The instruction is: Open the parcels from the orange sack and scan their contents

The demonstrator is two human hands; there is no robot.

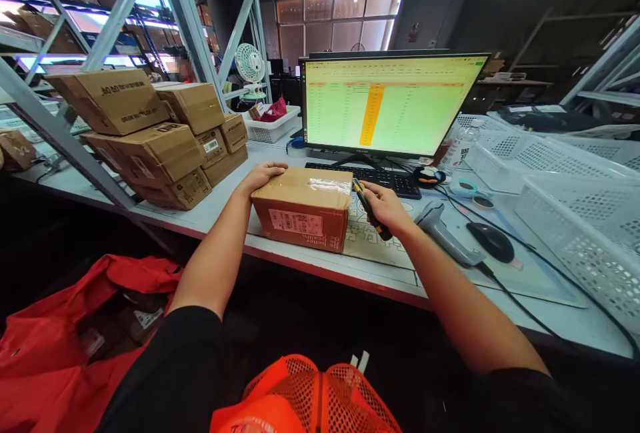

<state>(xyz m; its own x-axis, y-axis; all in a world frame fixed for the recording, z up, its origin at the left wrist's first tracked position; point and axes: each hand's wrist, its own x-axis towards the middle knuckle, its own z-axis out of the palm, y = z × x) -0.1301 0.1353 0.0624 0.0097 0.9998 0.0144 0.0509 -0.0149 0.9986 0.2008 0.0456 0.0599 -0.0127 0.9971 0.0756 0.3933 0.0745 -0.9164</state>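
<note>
A taped cardboard box (303,209) with a white shipping label stands at the front edge of the table. My left hand (265,176) grips its upper left corner, the fingers bent over the far edge and partly hidden. Wrapped in my right hand (385,207) is a black and yellow utility knife (369,206). The knife's upper end is at the box's right top edge; I cannot tell whether the blade touches the tape. Under and beside the box lies a flat piece of printed cardboard (383,239).
Stacked cardboard boxes (165,146) stand at the left by a metal rack post. Behind is a monitor (390,106) with a keyboard (400,181). To the right lie a barcode scanner (447,233), a mouse (491,241) and white baskets (590,233). A red bag (50,326) sits low left.
</note>
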